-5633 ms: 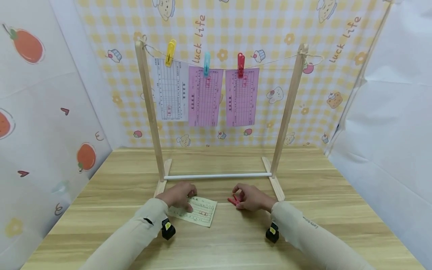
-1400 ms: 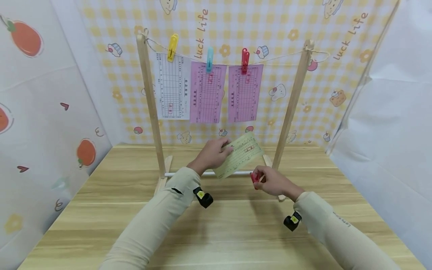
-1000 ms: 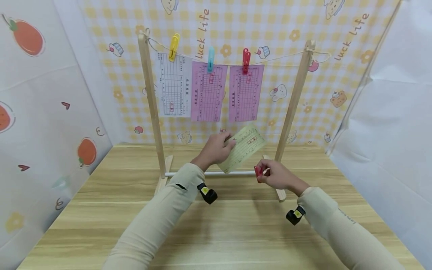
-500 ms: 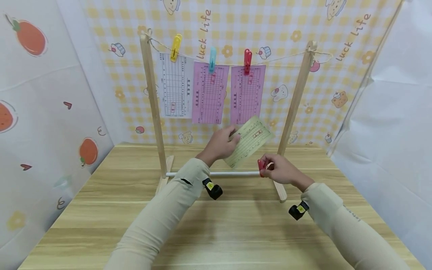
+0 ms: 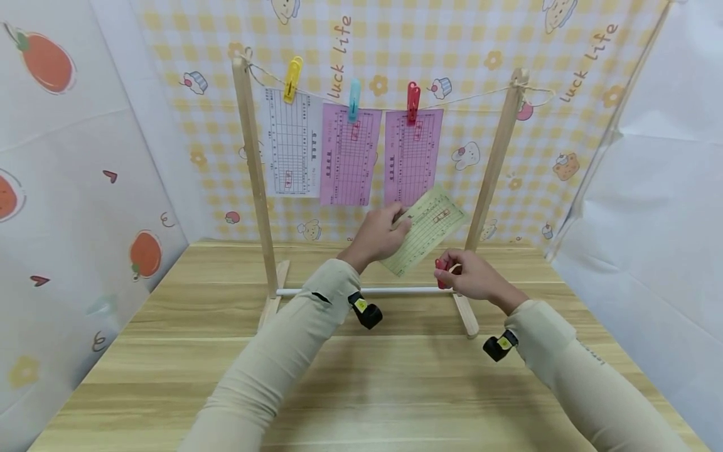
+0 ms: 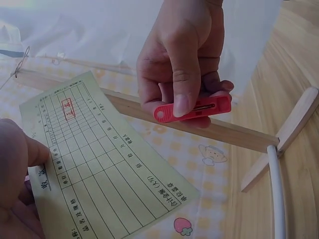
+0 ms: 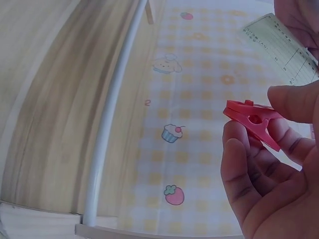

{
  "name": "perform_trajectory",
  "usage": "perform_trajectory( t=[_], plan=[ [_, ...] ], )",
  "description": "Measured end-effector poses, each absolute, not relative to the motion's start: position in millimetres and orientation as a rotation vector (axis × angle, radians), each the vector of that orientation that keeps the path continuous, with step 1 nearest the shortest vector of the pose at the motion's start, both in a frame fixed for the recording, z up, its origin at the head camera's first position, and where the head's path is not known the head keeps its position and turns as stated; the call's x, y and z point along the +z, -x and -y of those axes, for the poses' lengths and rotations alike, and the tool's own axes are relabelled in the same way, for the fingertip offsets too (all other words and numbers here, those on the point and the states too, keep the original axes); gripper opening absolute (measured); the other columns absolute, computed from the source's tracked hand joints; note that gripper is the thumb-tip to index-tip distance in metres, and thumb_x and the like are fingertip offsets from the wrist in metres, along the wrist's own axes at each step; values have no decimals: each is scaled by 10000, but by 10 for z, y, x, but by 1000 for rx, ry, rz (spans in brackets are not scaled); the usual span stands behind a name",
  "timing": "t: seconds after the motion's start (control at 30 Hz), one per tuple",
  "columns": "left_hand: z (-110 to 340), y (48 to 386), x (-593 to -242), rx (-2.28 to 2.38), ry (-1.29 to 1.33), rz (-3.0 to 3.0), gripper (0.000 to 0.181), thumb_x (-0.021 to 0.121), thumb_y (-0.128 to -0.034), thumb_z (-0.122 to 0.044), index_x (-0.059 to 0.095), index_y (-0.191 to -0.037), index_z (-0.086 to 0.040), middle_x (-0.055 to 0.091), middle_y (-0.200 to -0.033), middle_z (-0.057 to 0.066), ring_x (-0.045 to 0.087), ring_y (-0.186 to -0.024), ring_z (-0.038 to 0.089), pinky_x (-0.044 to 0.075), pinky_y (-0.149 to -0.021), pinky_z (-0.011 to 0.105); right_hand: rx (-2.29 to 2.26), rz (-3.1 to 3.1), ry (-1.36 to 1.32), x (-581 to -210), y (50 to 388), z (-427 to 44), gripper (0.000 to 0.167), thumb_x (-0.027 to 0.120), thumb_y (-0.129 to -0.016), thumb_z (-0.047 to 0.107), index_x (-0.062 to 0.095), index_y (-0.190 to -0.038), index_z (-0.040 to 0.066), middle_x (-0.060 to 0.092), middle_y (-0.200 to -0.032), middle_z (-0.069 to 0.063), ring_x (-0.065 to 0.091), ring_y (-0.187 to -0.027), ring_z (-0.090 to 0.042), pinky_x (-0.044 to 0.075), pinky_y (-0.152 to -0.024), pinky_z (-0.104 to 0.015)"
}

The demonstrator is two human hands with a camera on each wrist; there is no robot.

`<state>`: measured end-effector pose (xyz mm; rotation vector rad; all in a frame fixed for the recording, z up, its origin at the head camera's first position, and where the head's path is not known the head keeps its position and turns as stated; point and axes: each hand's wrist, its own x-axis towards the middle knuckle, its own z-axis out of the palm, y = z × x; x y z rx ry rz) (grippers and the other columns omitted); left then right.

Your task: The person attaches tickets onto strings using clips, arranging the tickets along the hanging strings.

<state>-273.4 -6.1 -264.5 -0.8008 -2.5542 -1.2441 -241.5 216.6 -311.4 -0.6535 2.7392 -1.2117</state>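
A pale green printed receipt slip (image 5: 426,231) is pinched by its left edge between the thumb and fingers of my left hand (image 5: 380,235). It is tilted, and its upper corner overlaps the lower part of the right pink slip (image 5: 411,157) in the head view. Lower and to the right, my right hand (image 5: 477,274) holds a red clothespin (image 7: 254,119) between thumb and fingers. The clothespin's jaws look closed, with nothing between them. In the left wrist view the green slip (image 6: 94,154) and the clothespin (image 6: 192,108) are apart.
A wooden frame, with a left post (image 5: 252,182), a right post (image 5: 497,157) and a white crossbar (image 5: 395,290), stands on the table (image 5: 361,389). From its string hang a white slip (image 5: 290,144) and two pink slips, under yellow (image 5: 292,80), light-blue (image 5: 354,100) and red (image 5: 413,103) clothespins.
Both hands have risen from the tabletop, the left with the green slip and the right with the red clothespin. Over the last second they moved slightly up and right.
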Motion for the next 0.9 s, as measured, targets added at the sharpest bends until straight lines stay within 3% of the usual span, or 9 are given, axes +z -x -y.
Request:
perform_trajectory(
  t=[0.37,0.9],
  plan=[
    [-23,2785,-2585,-1310,757,2515,194,465,-993,-200,591,-1044,-61,633,-922,72,612,-772,174,499,-655,275,-1210,-2798,621,-3005,2484,-2232,188,605,-972,195,575,-873,38,638,-755,-74,599,-658,-220,504,-557,-306],
    [-232,2823,-2484,-1418,648,2382,158,517,-989,-203,605,-1022,-76,607,-840,27,553,-719,157,455,-626,263,-1220,-2839,592,-2737,2492,-2303,167,621,-950,144,593,-843,18,656,-708,-71,568,-616,-172,477,-564,-292]
  ],
)
